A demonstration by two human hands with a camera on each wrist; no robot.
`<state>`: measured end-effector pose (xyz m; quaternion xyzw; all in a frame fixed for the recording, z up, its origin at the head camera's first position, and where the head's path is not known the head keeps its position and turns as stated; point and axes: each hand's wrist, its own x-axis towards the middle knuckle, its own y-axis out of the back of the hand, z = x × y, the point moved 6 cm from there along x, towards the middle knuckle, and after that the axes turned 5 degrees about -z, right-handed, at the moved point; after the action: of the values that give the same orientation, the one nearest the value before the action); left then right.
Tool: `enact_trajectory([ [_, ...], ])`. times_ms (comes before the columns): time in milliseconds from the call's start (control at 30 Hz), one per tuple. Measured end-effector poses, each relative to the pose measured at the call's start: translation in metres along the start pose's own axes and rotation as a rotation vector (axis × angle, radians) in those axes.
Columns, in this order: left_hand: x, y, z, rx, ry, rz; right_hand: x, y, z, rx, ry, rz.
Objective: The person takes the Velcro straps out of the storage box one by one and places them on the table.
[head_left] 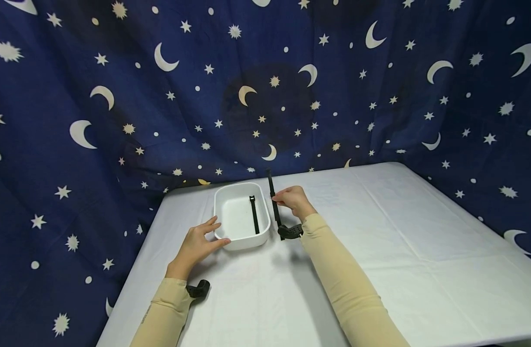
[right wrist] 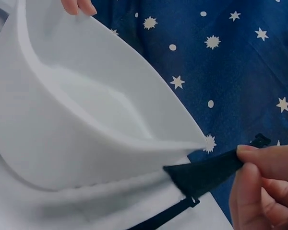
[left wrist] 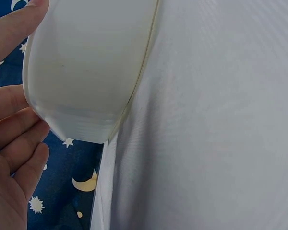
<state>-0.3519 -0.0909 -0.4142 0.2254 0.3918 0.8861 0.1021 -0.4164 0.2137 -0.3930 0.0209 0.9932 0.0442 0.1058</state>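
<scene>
- White bin (head_left: 265,236): upright on the white-covered surface (head_left: 421,250), with its corner at 8 o'clock beside the left hand (head_left: 197,245).
- Left hand: the grip is spread, thumb apart from the fingers; fingertips touch the bin's rim at 9 o'clock, the thumb near 7.
- Right hand (head_left: 294,201): between 2 and 3 o'clock of the bin; the grip is together, thumb and finger clamped on a black strap (right wrist: 201,172).
- Held strap: just outside the bin's wall at 3 o'clock, running roughly from 12 to 6. In the right wrist view a narrower dark strip (right wrist: 165,215) shows below it; I cannot tell whether it is separate.
- Second black strap (head_left: 254,217): inside the bin, toward 3 o'clock, lying roughly 12 to 6.
- Beige sleeves (head_left: 347,279) cover both arms; a star-and-moon curtain (head_left: 287,135) hangs at 12 o'clock.
</scene>
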Motion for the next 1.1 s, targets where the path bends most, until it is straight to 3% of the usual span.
enact_trajectory([
  [433,-0.002,0.0,0.001,-0.013,0.024,-0.015,-0.002,0.011,0.011,0.01,-0.002,0.018],
  [1100,0.0,0.0,0.001,-0.002,0.007,-0.017,0.002,0.035,0.029,-0.031,-0.019,0.043],
])
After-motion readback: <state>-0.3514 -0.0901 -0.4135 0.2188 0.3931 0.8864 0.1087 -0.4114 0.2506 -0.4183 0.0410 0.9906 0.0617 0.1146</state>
